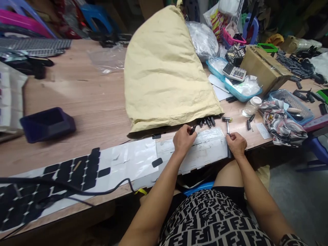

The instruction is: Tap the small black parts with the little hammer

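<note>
My left hand (183, 139) is closed on a small black cylindrical part (192, 129), resting on a white sheet (205, 150) at the table's front edge. My right hand (236, 145) grips the black handle of a small hammer (227, 125), its metal head pointing away from me. Several more black parts (208, 122) lie in a row just beyond, at the open end of a large tan sack (164, 68).
Black adhesive pads (77, 171) cover the white sheet to the left, crossed by a black cable (77, 189). A dark blue tray (47, 123) sits at left. Right of the sack: a calculator (234, 72), blue baskets (292, 104), a cardboard box (263, 68), a folded umbrella (282, 124).
</note>
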`<state>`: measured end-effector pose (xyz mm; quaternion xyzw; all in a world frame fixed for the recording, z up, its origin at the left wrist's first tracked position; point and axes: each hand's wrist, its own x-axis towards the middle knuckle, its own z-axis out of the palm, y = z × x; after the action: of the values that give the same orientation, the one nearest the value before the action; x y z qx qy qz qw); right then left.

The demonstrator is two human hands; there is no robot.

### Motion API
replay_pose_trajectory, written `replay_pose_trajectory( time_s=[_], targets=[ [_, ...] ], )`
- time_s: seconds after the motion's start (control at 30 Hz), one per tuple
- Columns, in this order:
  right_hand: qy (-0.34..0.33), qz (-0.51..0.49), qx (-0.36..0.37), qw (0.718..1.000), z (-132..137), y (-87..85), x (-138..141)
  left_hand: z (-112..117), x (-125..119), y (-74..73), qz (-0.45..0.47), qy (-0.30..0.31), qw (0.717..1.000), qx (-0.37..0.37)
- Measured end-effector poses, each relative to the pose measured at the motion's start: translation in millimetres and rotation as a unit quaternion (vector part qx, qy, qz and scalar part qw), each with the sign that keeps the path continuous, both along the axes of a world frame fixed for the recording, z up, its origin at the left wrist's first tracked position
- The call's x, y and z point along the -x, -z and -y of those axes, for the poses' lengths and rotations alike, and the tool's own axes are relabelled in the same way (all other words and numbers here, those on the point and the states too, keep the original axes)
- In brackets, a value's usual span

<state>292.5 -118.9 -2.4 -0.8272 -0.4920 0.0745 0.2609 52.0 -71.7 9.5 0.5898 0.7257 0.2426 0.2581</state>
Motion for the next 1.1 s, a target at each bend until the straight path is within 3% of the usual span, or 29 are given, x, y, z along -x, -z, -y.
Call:
replay_pose_trajectory(
  time_s=[0.13, 0.23, 0.3, 0.47, 0.63, 0.9, 1.1],
  targets=[
    [0.001, -0.118, -0.038, 0.992, 2.5, -2.9, -9.5, 24.9, 32.3, 20.1, -0.02, 0.101, 0.994, -0.041],
    [-0.021, -0.27, -0.069, 0.96, 15.5, -9.1, -12.1, 28.9, 45.1, 32.5, 0.01, 0.146, 0.985, -0.087],
    [-0.041, -0.318, -0.092, 0.943, 31.5, -15.0, -8.3, 28.1, 50.6, 35.3, 0.035, 0.165, 0.981, -0.098],
    [-0.15, -0.17, -0.139, 0.964, 72.7, -24.0, 15.8, 23.5, 52.5, 33.8, 0.076, 0.154, 0.982, -0.075],
    [-0.286, -0.103, -0.105, 0.947, 79.5, -15.7, 41.6, 19.4, 40.9, 35.1, 0.035, 0.133, 0.988, -0.068],
    [-0.341, -0.046, -0.126, 0.931, 67.3, -9.3, 62.9, 16.4, 40.1, 40.5, 0.03, 0.138, 0.988, -0.068],
    [-0.366, 0.008, -0.071, 0.928, 63.9, -12.7, 63.1, 15.7, 38.7, 42.7, 0.04, 0.128, 0.988, -0.079]
  ],
)
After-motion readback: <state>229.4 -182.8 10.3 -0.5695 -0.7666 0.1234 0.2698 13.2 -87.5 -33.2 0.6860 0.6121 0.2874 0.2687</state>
